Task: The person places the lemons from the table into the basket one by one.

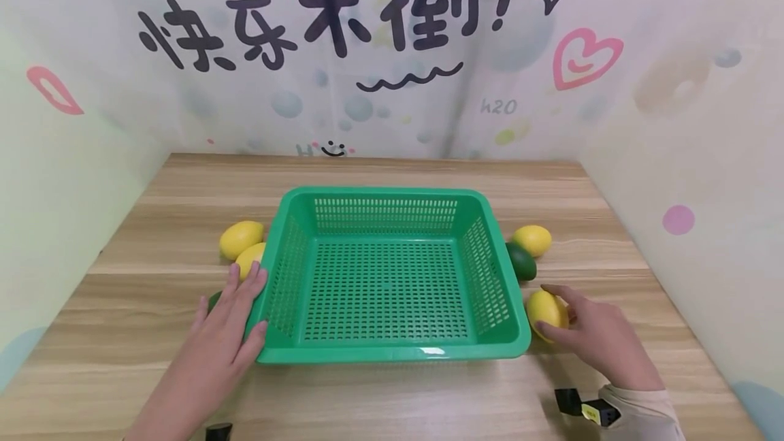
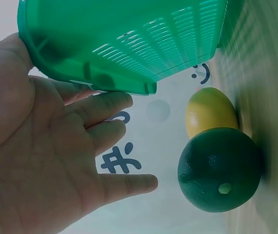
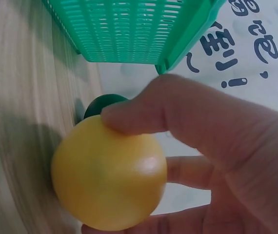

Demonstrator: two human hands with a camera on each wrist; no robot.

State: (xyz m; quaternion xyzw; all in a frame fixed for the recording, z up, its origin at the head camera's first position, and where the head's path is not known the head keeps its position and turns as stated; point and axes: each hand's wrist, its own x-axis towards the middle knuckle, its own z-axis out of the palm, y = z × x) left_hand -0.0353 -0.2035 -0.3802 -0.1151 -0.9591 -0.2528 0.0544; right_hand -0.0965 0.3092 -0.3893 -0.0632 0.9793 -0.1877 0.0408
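In the head view my right hand (image 1: 603,342) holds a lemon (image 1: 547,312), thumb on the near side and fingers round the far side. The right wrist view shows this lemon (image 3: 109,175) large, with the thumb pressed on it. My left hand (image 1: 223,329) rests its outstretched fingers along the left rim of a green plastic basket (image 1: 392,352). In the left wrist view that palm (image 2: 36,156) faces the camera, fingers spread and fingertips at the basket edge. Below the basket's rim there, a dark green fruit (image 2: 212,165) sits in front of a lemon (image 2: 210,109).
Two more lemons (image 1: 241,238) lie left of the basket, one partly behind the left fingers. At its right, a dark green fruit (image 1: 522,262) touches the wall side, with another lemon (image 1: 532,240) behind. A printed cloth (image 1: 392,107) hangs beyond the wooden table (image 1: 202,189).
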